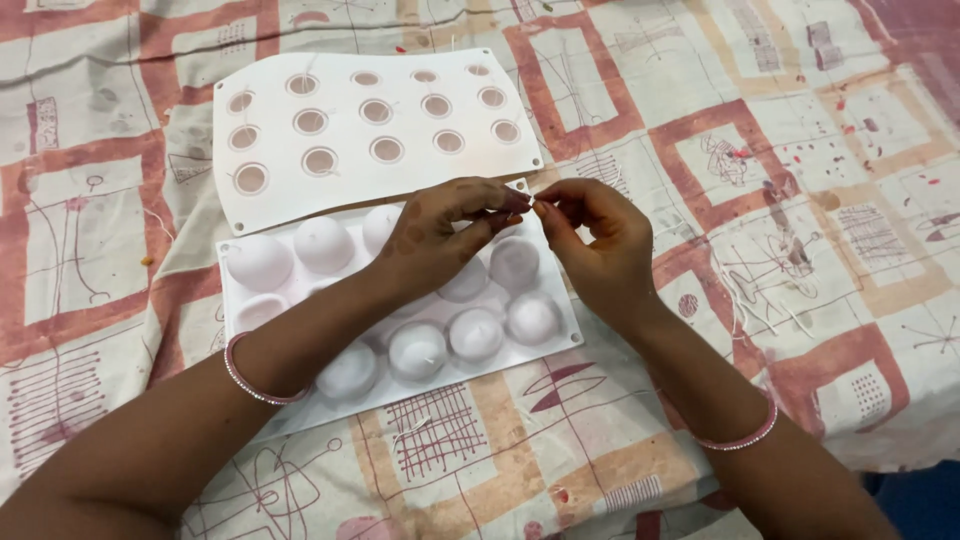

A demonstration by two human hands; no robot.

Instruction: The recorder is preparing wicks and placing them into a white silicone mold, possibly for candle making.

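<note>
My left hand (445, 235) and my right hand (595, 240) meet fingertip to fingertip above a white silicone mould (400, 300) with round dome shapes. Both pinch a thin white thread (528, 203), probably a wick, between thumb and forefinger. The left forearm lies across the mould and hides several of its domes. Short threads stick up from some of the near domes. Behind it lies a second white mould sheet (370, 130) with rows of round holes, flat on the cloth.
Everything rests on a cream cloth with red and brown square patterns (760, 170). Loose bits of white thread lie on the cloth at the right and near the front. The cloth's edge drops off at the lower right (900, 470).
</note>
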